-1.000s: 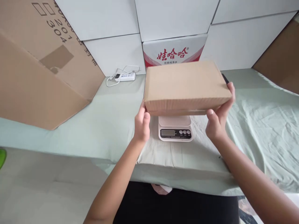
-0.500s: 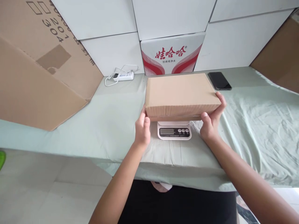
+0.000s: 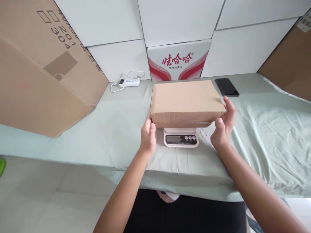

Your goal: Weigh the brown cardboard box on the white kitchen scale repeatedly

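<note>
A closed brown cardboard box (image 3: 187,97) rests over a white digital kitchen scale (image 3: 181,142), whose front panel with a blank-looking display and buttons shows below the box. My left hand (image 3: 148,136) holds the box at its left front corner, thumb in front and fingers along the side, partly hidden. At the right end, my right hand (image 3: 223,129) has its thumb and fingers spread beside the corner. Its thumb stands a little apart from the cardboard; whether the fingertips still touch the box I cannot tell.
Behind the box stands a white carton with red print (image 3: 178,61) among stacked white boxes. A black phone (image 3: 227,87) lies at right, a white power strip with cable (image 3: 130,82) at left. Large brown cartons (image 3: 48,81) flank the green cloth-covered table (image 3: 109,139).
My right hand has loosened, its thumb and fingers moving away from the box's right corner. My left hand stays at the left corner. The view has shifted slightly.
</note>
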Available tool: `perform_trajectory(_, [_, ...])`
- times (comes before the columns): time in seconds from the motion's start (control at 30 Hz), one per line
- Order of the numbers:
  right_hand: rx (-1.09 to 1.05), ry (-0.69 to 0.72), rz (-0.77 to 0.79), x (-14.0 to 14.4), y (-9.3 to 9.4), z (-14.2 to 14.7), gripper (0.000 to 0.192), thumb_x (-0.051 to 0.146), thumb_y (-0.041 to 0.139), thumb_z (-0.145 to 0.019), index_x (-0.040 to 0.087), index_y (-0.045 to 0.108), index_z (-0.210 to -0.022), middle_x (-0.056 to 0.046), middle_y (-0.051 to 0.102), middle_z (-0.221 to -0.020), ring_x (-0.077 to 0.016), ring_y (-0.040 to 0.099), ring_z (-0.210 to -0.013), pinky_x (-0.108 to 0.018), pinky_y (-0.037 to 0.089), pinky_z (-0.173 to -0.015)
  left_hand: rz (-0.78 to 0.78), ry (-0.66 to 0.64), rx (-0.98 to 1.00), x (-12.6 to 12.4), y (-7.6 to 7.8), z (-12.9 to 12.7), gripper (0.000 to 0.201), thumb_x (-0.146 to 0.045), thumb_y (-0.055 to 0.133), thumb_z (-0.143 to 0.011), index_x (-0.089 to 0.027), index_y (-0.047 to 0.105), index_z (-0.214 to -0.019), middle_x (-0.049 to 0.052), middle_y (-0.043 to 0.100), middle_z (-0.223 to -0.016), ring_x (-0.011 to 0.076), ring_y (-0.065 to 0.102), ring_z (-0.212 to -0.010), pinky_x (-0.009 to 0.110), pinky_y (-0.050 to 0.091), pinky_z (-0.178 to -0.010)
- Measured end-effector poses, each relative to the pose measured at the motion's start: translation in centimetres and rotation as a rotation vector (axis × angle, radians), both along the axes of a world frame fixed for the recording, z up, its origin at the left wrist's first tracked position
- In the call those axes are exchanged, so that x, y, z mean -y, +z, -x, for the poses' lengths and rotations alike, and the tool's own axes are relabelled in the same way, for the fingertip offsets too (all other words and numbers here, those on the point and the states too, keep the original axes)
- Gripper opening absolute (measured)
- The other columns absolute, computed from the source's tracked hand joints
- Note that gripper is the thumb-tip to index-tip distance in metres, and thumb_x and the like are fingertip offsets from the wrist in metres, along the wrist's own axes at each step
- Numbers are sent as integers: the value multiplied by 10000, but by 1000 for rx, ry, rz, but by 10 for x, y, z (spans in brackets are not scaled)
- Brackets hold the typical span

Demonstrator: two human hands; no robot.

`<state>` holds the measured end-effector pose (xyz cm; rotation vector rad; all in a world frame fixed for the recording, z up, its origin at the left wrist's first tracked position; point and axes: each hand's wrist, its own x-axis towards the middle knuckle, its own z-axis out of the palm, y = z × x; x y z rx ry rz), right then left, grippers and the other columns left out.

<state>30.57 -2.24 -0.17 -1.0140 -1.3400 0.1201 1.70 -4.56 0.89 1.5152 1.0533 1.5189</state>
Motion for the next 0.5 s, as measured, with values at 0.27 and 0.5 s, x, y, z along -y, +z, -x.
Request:
perform_trajectory(0.27, [15, 25, 29, 5, 9, 4, 817, 847, 566, -961, 354, 594, -1612, -115, 618, -1614, -436, 576, -1551, -726, 471, -1303, -26, -7, -12, 3, 5, -3, 760, -802, 423, -1087, -292, 629, -1611, 156, 719, -1612, 378, 617, -1599, 557, 507, -1334])
perform_trajectory(0.5, [-33, 70, 83, 6, 11, 5, 810, 867, 616, -916, 451, 583, -1610, -52, 617, -1650, -450, 525, -1619, -740, 438, -1343, -27, -15, -2, 4, 5, -3, 766, -795, 432, -1089, -290, 614, -1635, 148, 706, -1635, 378, 589, -1630, 559, 499, -1351])
